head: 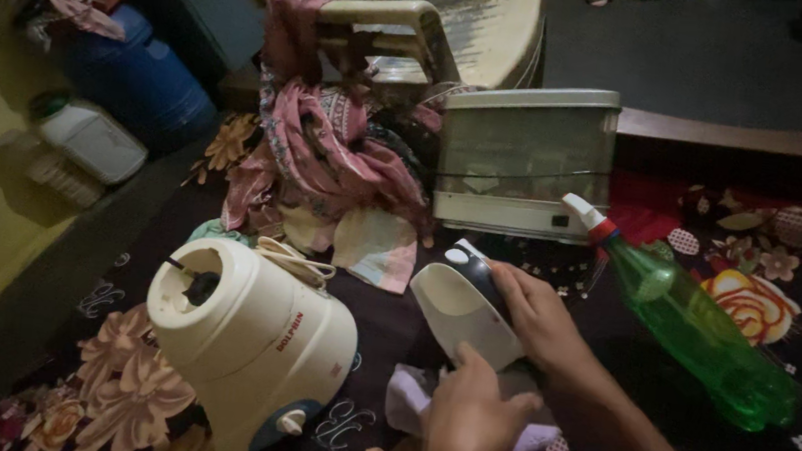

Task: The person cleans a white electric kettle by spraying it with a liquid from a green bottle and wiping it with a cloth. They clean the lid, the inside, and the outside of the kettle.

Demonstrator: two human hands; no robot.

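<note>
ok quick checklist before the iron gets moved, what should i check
1. Grip on the iron: right hand is wrapped on its handle. ok
2. Left hand out of the way: it rests on the pale cloth just below the iron's base. not ok
3. Iron's cord free: no cord can be traced. cannot tell
4. Green spray bottle: lies on its side to the right, apart from the iron. ok
5. Mixer base: tipped over on the left, apart from the iron. ok
6. Iron hot or cold: nothing shows it. cannot tell
</note>
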